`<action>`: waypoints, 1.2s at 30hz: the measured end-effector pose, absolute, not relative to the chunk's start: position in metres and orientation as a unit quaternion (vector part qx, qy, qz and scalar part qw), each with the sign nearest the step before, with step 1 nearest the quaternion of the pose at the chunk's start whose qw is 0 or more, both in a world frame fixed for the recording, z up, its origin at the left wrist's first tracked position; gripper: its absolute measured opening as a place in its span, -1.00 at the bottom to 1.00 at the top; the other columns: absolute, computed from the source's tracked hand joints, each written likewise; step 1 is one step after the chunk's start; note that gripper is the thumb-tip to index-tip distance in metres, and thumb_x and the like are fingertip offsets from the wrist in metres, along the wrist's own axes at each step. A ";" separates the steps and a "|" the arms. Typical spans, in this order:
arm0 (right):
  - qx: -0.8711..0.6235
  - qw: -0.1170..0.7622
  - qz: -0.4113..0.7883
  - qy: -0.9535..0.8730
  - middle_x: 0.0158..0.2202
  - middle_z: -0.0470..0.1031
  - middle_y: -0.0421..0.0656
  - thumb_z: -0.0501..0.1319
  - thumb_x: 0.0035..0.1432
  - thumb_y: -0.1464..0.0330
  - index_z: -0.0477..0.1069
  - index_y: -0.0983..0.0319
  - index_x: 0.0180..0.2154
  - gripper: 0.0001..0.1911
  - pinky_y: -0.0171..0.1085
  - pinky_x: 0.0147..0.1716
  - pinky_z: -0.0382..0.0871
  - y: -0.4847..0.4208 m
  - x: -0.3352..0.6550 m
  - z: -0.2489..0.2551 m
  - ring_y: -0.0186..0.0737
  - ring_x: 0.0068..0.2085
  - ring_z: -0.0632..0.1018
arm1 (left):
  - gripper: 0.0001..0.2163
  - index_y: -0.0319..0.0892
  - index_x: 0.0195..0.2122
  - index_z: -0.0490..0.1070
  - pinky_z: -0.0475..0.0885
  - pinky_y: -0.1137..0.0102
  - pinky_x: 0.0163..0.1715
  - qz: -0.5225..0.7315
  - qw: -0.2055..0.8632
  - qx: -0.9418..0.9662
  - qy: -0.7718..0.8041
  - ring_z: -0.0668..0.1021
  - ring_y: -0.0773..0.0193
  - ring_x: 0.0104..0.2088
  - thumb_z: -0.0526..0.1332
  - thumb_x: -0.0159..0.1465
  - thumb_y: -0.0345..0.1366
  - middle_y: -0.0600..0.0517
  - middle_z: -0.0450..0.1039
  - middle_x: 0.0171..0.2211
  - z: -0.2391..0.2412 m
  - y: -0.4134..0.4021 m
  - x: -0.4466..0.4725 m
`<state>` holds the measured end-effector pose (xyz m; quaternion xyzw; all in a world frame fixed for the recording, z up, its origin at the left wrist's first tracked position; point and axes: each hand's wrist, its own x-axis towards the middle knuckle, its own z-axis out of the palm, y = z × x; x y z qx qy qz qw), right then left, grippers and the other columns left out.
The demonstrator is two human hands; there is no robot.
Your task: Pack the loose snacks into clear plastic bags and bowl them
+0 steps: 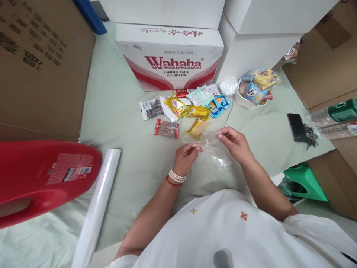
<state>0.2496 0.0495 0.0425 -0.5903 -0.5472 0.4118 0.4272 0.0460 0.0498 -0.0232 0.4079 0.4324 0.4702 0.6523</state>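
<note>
A clear plastic bag (216, 150) hangs between my two hands above the pale green sheet. My left hand (186, 155), with a pearl bracelet at the wrist, pinches the bag's left edge. My right hand (233, 142) pinches its right edge with fingertips together. Just beyond my hands lies a scatter of several wrapped snacks: a yellow packet (197, 127), a brown bar (166, 128), a dark packet (151, 108) and blue packets (219, 104).
A Wahaha water carton (170, 56) stands behind the snacks. A white bowl (245, 100) of snacks sits at right. A roll of clear film (97, 204) and a red stool (41, 178) lie at left. Phone with keys (298, 127), bottles (334, 113), green stool (305, 182) at right.
</note>
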 end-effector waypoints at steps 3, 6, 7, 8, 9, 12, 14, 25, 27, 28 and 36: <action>-0.608 0.443 0.438 -0.493 -0.40 0.43 -0.24 0.33 0.20 -0.04 0.43 0.13 -0.26 -0.61 -0.26 -0.36 0.42 0.046 0.255 0.048 -0.27 -0.40 0.46 | -0.80 -0.14 -0.37 0.60 0.36 0.47 -0.47 0.509 0.647 0.371 0.430 0.45 0.41 -0.49 0.43 0.15 -0.12 0.06 0.58 -0.40 -0.024 0.053 0.044; -0.619 0.430 0.450 -0.478 -0.48 0.36 -0.30 0.31 0.22 -0.06 0.38 0.12 -0.25 -0.60 -0.30 -0.57 0.32 0.039 0.250 0.047 -0.34 -0.57 0.38 | -0.76 -0.14 -0.34 0.57 0.44 0.45 -0.31 0.524 0.674 0.324 0.407 0.58 0.36 -0.35 0.43 0.16 -0.07 0.02 0.62 -0.27 -0.025 0.055 0.042; -0.622 0.428 0.453 -0.474 -0.50 0.34 -0.31 0.30 0.23 -0.06 0.37 0.12 -0.25 -0.60 -0.31 -0.61 0.28 0.037 0.246 0.046 -0.35 -0.60 0.36 | -0.71 -0.14 -0.29 0.56 0.47 0.42 -0.26 0.516 0.696 0.306 0.394 0.61 0.32 -0.30 0.42 0.18 -0.02 -0.01 0.63 -0.22 -0.025 0.056 0.042; -0.626 0.429 0.452 -0.468 -0.52 0.33 -0.32 0.29 0.24 -0.06 0.36 0.12 -0.25 -0.60 -0.31 -0.63 0.25 0.035 0.243 0.044 -0.36 -0.62 0.34 | -0.66 -0.13 -0.23 0.55 0.50 0.37 -0.22 0.504 0.721 0.285 0.380 0.64 0.28 -0.27 0.39 0.19 0.04 -0.04 0.64 -0.17 -0.025 0.056 0.042; -0.631 0.434 0.449 -0.460 -0.54 0.32 -0.33 0.29 0.24 -0.06 0.36 0.12 -0.25 -0.61 -0.32 -0.65 0.22 0.035 0.241 0.044 -0.36 -0.63 0.33 | -0.59 -0.12 -0.15 0.53 0.52 0.32 -0.20 0.490 0.745 0.264 0.367 0.66 0.23 -0.24 0.36 0.21 0.11 -0.07 0.63 -0.12 -0.025 0.056 0.042; -0.642 0.454 0.436 -0.438 -0.56 0.30 -0.34 0.29 0.23 -0.04 0.36 0.12 -0.24 -0.62 -0.33 -0.66 0.17 0.035 0.236 0.042 -0.37 -0.64 0.29 | -0.41 -0.09 0.05 0.45 0.57 0.17 -0.13 0.451 0.792 0.225 0.344 0.68 0.10 -0.14 0.35 0.16 0.23 -0.13 0.60 -0.01 -0.026 0.054 0.044; -0.644 0.464 0.431 -0.429 -0.55 0.30 -0.34 0.30 0.23 -0.02 0.36 0.11 -0.24 -0.64 -0.32 -0.65 0.17 0.037 0.235 0.040 -0.36 -0.63 0.30 | -0.41 -0.12 0.01 0.47 0.56 0.18 -0.07 0.425 0.798 0.236 0.357 0.66 0.10 -0.07 0.48 0.07 0.12 -0.13 0.60 -0.01 -0.026 0.051 0.046; -0.720 0.414 0.192 -0.523 -0.22 0.44 -0.09 0.14 0.36 0.04 0.46 0.15 -0.27 -0.65 -0.22 -0.28 0.38 0.035 0.255 0.021 -0.16 -0.22 0.47 | -0.59 -0.19 -0.34 0.44 0.56 0.27 -0.07 0.447 0.781 0.233 0.368 0.65 0.32 -0.25 0.57 0.03 -0.06 0.03 0.60 -0.24 -0.030 0.052 0.049; -0.718 0.362 0.223 -0.552 -0.30 0.45 -0.11 0.15 0.36 0.00 0.49 0.15 -0.32 -0.61 -0.19 -0.27 0.35 0.031 0.252 0.018 -0.15 -0.26 0.46 | -0.59 -0.18 -0.32 0.44 0.56 0.28 -0.07 0.450 0.781 0.234 0.363 0.64 0.32 -0.25 0.57 0.02 -0.07 0.03 0.60 -0.23 -0.030 0.052 0.050; -0.713 0.337 0.244 -0.565 -0.30 0.47 -0.11 0.21 0.31 -0.01 0.51 0.15 -0.31 -0.62 -0.18 -0.24 0.35 0.029 0.249 0.016 -0.14 -0.25 0.46 | -0.59 -0.17 -0.31 0.44 0.56 0.30 -0.09 0.452 0.782 0.235 0.360 0.64 0.33 -0.25 0.57 0.03 -0.07 0.03 0.60 -0.23 -0.030 0.051 0.050; -0.642 0.388 0.453 -0.482 -0.25 0.50 -0.16 0.37 0.13 0.06 0.62 0.14 -0.27 -0.70 -0.22 -0.22 0.34 0.027 0.238 -0.006 -0.25 -0.29 0.46 | -0.60 -0.07 -0.22 0.32 0.44 0.52 -0.47 0.518 0.727 0.219 0.394 0.50 0.42 -0.42 0.45 0.16 0.03 0.12 0.49 -0.34 -0.028 0.048 0.052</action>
